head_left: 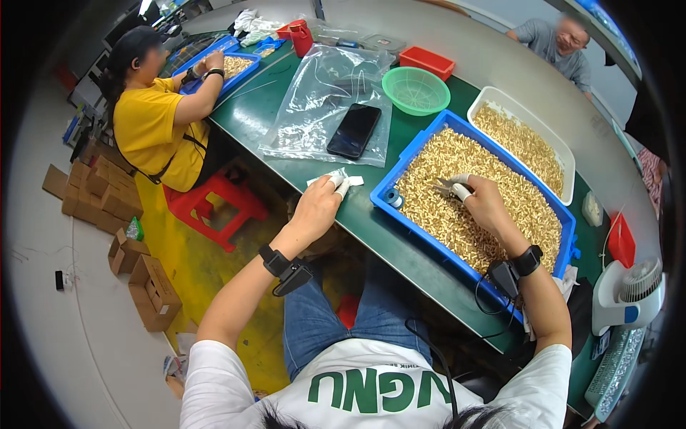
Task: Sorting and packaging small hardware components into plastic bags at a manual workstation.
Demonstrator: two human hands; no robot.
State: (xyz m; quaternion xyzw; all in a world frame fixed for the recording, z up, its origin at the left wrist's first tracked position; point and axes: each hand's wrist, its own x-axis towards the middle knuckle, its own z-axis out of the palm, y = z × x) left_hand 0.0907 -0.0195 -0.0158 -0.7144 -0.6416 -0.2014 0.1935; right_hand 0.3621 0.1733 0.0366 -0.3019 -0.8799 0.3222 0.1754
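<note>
Mid-frame, the left hand (319, 206) touches a white scrap (355, 181), its grip unclear, while right of centre the right hand (486, 204) clamps a metal tool (444, 187) among brass-coloured pieces (444, 156).

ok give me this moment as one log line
left hand: at white scrap | right hand: holding metal tool over brass-coloured pieces in blue tray | phone: on clear bag
</note>
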